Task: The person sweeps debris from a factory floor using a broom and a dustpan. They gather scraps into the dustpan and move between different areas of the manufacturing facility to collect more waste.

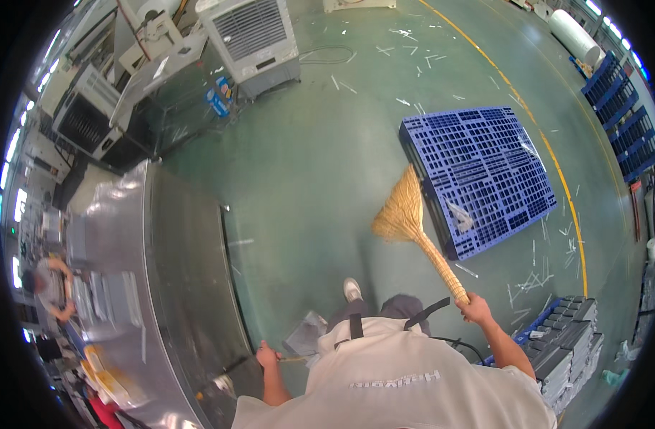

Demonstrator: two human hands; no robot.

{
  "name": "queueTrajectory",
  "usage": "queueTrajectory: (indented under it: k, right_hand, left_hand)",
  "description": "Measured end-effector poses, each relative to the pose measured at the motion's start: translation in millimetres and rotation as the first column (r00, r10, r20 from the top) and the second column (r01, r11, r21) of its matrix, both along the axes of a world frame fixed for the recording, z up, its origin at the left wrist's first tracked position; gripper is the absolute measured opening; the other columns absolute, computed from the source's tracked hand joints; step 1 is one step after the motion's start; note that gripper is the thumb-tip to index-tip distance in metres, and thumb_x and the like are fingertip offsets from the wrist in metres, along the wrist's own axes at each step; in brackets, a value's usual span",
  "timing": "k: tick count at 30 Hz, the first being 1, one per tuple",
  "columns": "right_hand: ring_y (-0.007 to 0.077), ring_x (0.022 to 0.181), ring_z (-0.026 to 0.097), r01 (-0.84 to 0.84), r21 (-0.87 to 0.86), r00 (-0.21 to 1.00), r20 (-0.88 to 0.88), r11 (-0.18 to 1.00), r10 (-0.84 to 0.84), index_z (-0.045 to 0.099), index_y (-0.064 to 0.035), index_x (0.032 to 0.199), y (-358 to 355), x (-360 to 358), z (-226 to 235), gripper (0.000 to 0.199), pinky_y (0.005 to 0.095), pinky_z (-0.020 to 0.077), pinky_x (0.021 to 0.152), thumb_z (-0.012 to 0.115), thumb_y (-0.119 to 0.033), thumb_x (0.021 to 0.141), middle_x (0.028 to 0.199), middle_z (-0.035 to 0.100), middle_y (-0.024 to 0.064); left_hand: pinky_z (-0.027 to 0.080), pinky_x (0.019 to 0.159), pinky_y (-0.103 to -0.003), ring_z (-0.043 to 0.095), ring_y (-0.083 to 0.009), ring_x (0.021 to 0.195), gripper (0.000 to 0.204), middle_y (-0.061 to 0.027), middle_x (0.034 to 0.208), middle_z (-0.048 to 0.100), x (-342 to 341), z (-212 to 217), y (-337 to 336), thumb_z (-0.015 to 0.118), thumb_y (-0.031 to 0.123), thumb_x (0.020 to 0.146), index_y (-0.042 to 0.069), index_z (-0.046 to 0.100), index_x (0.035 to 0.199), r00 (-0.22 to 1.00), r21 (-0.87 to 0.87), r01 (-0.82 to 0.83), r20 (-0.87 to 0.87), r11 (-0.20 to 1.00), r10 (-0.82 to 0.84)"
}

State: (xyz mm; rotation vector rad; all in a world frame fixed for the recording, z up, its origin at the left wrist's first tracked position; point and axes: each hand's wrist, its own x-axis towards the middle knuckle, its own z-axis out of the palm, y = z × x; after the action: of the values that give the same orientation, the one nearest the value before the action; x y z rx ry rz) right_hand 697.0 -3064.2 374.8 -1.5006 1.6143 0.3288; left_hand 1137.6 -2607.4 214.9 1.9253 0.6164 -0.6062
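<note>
My right hand (474,307) is closed round the handle of a straw broom (406,211). The broom slants up and to the left, its fanned bristles beside the near left edge of a blue plastic pallet (485,171). A crumpled clear plastic scrap (461,217) lies on the pallet. Low on the left, my left hand (268,354) is closed on a thin stick (295,359). That stick runs right toward a grey dustpan-like piece (306,334) near my legs; my shirt hides where they may join.
A long metal table (188,286) stands close on my left, with a person (55,286) beyond it. An air cooler (252,43) is ahead. White strips (535,282) litter the green floor. Stacked grey pieces (567,343) sit at right; blue pallets (621,107) stand farther off.
</note>
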Motion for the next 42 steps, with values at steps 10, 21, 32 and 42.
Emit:
queueTrajectory:
  k: [10, 21, 32, 42]
  right_hand:
    - [0.0159, 0.051, 0.062, -0.091, 0.091, 0.993, 0.086, 0.992, 0.083, 0.061, -0.0014, 0.091, -323, 176, -75, 0.045, 0.0300, 0.0514, 0.050, 0.058, -0.046, 0.086, 0.064, 0.063, 0.0064]
    - [0.0304, 0.072, 0.066, -0.578, 0.187, 0.803, -0.039, 0.794, 0.594, 0.049, 0.0069, 0.108, -723, 537, -82, 0.053, 0.0393, 0.0525, 0.063, 0.052, -0.041, 0.086, 0.082, 0.065, 0.0186]
    - [0.0315, 0.099, 0.062, -0.756, 0.062, 0.655, 0.073, 0.652, 0.752, 0.053, -0.0048, 0.116, -939, 809, -240, 0.044, 0.0424, 0.0506, 0.083, 0.044, -0.039, 0.091, 0.106, 0.064, 0.0171]
    - [0.0308, 0.093, 0.064, -0.590, 0.227, 0.765, -0.151, 0.775, 0.626, 0.060, -0.0128, 0.113, -1225, 601, -358, 0.056, 0.0442, 0.0496, 0.081, 0.049, -0.059, 0.083, 0.099, 0.067, 0.0110]
  left_hand:
    - [0.039, 0.039, -0.036, 0.035, -0.0194, 0.037, 0.033, -0.0050, 0.050, 0.034, 178, -4, -294, 0.046, 0.032, 0.095, 0.006, 0.038, 0.076, 0.974, -0.081, -0.208, -0.111, 0.975, 0.199]
    - [0.039, 0.050, -0.035, 0.033, -0.0149, 0.045, 0.032, -0.0013, 0.055, 0.034, 336, 30, -648, 0.046, 0.032, 0.096, 0.010, 0.038, 0.074, 0.927, -0.257, -0.360, 0.004, 0.897, 0.374]
    - [0.041, 0.056, -0.033, 0.033, -0.0140, 0.050, 0.037, 0.0014, 0.056, 0.030, 456, 23, -929, 0.046, 0.035, 0.097, 0.014, 0.035, 0.068, 0.964, -0.147, -0.259, -0.095, 0.955, 0.247]
    - [0.042, 0.059, -0.031, 0.030, -0.0123, 0.051, 0.035, 0.0020, 0.058, 0.028, 451, 12, -1173, 0.046, 0.034, 0.097, 0.013, 0.036, 0.071, 0.978, 0.020, -0.130, -0.163, 0.991, 0.132]
